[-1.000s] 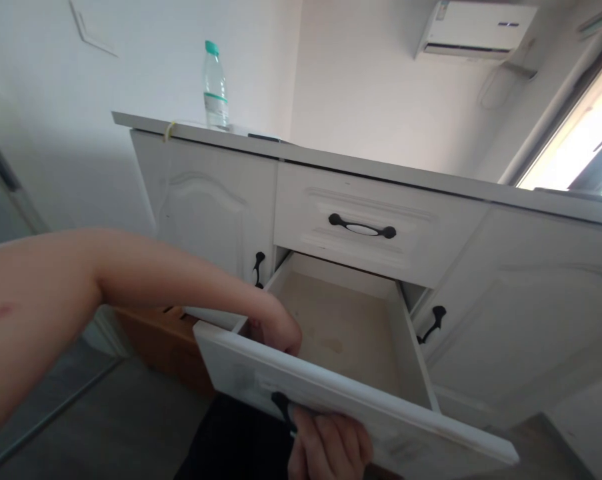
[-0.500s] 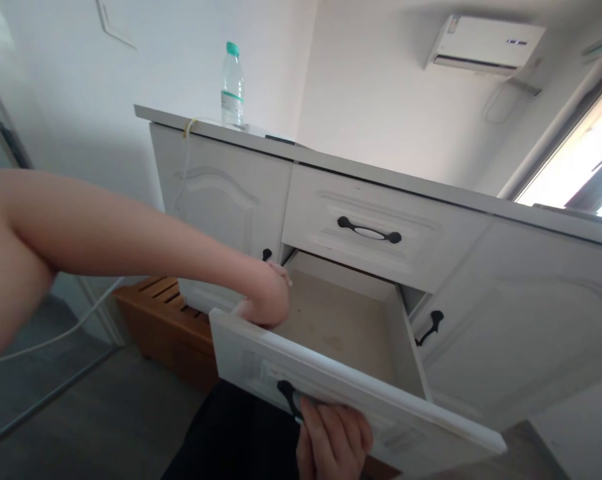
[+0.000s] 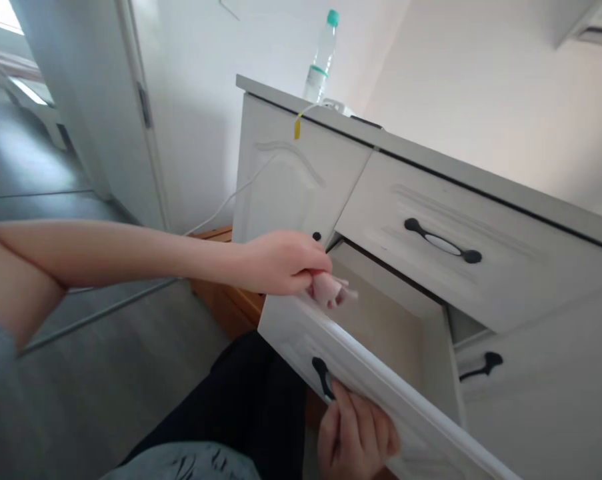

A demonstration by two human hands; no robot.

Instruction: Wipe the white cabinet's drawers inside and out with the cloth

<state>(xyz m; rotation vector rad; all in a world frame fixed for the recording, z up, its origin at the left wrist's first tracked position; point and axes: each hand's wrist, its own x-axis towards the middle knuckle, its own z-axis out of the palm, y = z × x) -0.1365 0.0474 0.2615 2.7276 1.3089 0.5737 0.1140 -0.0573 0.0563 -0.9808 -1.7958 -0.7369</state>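
Observation:
My left hand (image 3: 285,261) is closed around a small pinkish-white soft-looking bundle (image 3: 328,291) with reddish marks, and holds it just above the left front corner of a pulled-out drawer (image 3: 381,360). Its exact kind is unclear. My right hand (image 3: 358,430) has its fingers curled at the black drawer handle (image 3: 321,373), whose right part they cover. Inside the drawer, the pale bottom (image 3: 385,320) shows, partly hidden behind the front panel and my left hand.
The white cabinet (image 3: 281,180) has a shut upper drawer with a black-and-white handle (image 3: 443,243). A bottle with a green cap (image 3: 321,63) stands on top. A white cable (image 3: 241,190) hangs at the left, above a wooden slatted piece (image 3: 231,303). A doorway lies farther left.
My left hand has come up out of the drawer and now shows the pinkish-white bundle. The right hand stays at the handle. My view has turned left.

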